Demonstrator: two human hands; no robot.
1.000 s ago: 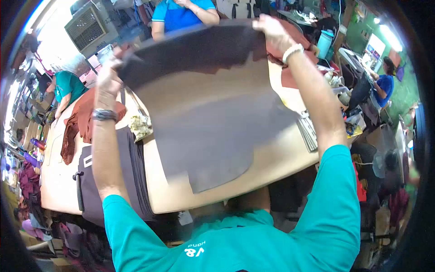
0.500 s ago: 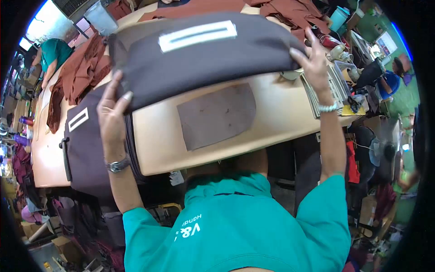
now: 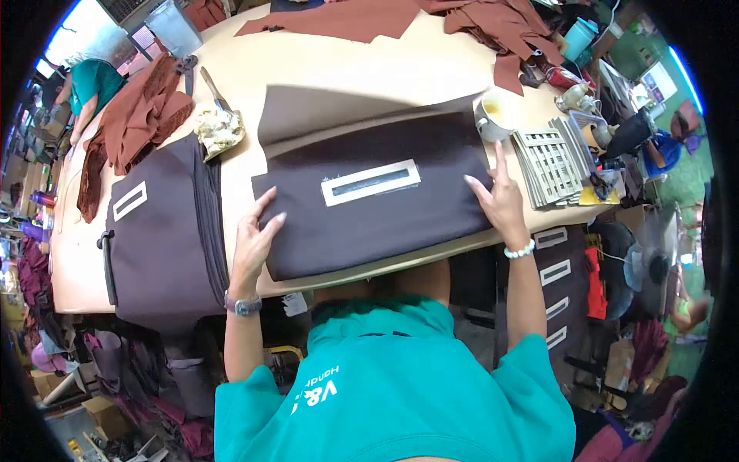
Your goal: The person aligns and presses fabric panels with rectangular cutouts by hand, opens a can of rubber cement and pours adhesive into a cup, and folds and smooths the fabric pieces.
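Observation:
A dark brown leather panel (image 3: 369, 231) lies in front of me on the table, with a pale rectangular frame (image 3: 371, 182) around a dark slot on its face. Behind it, a lighter brown flap (image 3: 315, 115) rises at an angle. My left hand (image 3: 256, 235) touches the panel's left side, thumb and index finger spread over its surface. At the right side, my right hand (image 3: 500, 202) has its thumb on the panel and its index finger stretched out past the edge, close to a white mug (image 3: 494, 115). Both hands are open; some fingers are hidden.
A stack of dark panels (image 3: 158, 231) hangs over the table's front edge at left. A brush (image 3: 214, 88) lies by a crumpled pale wad (image 3: 219, 131). Slotted pale cards (image 3: 546, 165) are piled at right. Reddish-brown leather (image 3: 331, 19) lies at the back. Another person (image 3: 92, 88) bends at far left.
The panel, held up over the table before, has come down toward me and lies on the tabletop, covering the smaller brown piece. My hands came down with it and their fingers now spread at its sides.

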